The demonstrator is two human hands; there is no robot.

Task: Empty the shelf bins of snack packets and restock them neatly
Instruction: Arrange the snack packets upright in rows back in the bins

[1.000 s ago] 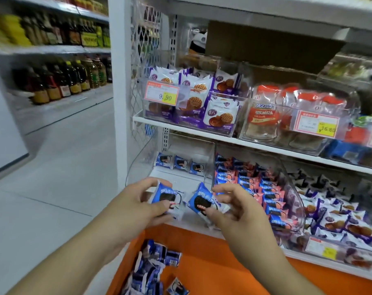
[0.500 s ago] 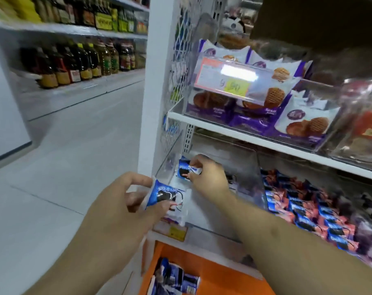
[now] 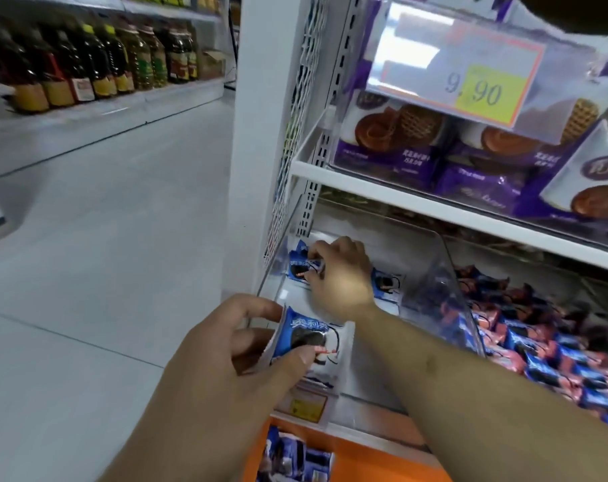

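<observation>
Right hand [image 3: 341, 276] grip half hides a blue packet [image 3: 299, 266].

The small snack packet [image 3: 308, 337] is blue and white with a black round cookie on it. The packets [image 3: 553, 356] in the next bin are blue and pink. Up top, the cookie bags [image 3: 483, 184] are purple with brown cookies. The price tag [image 3: 452, 60] is white with a yellow patch. The box [image 3: 375, 460] below is orange. The floor [image 3: 97, 238] is pale grey.
</observation>
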